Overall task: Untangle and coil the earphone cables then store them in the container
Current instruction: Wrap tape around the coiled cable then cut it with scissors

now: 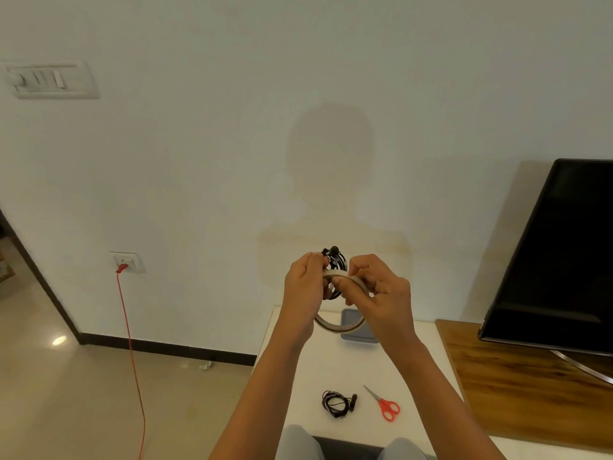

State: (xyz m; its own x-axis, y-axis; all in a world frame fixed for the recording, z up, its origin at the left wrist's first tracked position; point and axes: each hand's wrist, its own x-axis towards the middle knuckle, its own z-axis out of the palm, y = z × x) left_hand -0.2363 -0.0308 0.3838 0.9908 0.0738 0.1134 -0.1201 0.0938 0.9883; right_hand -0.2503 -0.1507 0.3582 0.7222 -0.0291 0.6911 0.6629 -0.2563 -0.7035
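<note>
Knees [297, 441] are cut off below. Left hand [303, 282] pinches a coiled earphone cable [335, 260]. Right hand [381, 290] grips a tape roll [340, 277], half hiding the container [363, 336].

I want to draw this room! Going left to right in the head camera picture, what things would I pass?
Switch panel → wall socket → coiled earphones on the table → red scissors → television.
</note>
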